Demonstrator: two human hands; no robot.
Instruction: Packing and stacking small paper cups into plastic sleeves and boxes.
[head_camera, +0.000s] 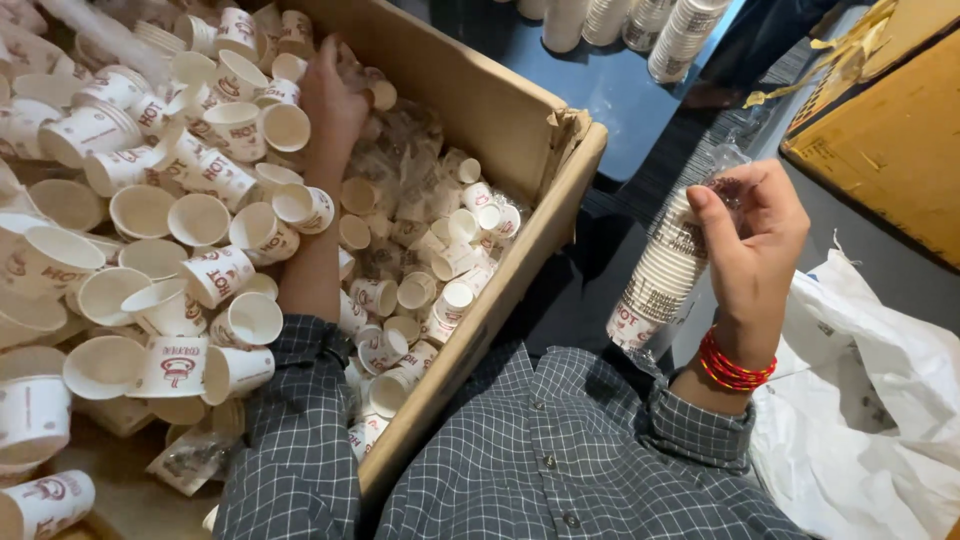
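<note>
**Two hands sorting paper cups at a cardboard carton**

Checked grey shirt sleeves (560, 470) fill the near edge of the view, the fabric a fine white grid on dark cloth. Beyond them stands a large corrugated cardboard box (500, 110), open-topped, its near right corner creased and its wall running from the bottom centre to the top of the frame. Loose paper cups (200, 220), small, white, tapered and printed in red, are heaped against the box's left side and spill over its left edge; deeper in, toward the right wall, lie cups in crumpled clear film (410, 200). White plastic sheeting (870, 400) is bunched at the bottom right, a yellow-brown carton (890, 140) sits at the top right, and a blue surface (610, 90) beyond the box's far wall carries upright stacks of cups (680, 35).

The left hand (335, 105) reaches deep into the box near its far wall, fingers curled among the cups; whether it has closed on one cannot be told. The right hand (750, 240), a red thread bangle (735, 368) at the wrist, is outside the box's right wall, well apart from the left, fingers clasped around the top of a nested cup stack in a clear sleeve (665, 270), which slants down toward the shirt.
</note>
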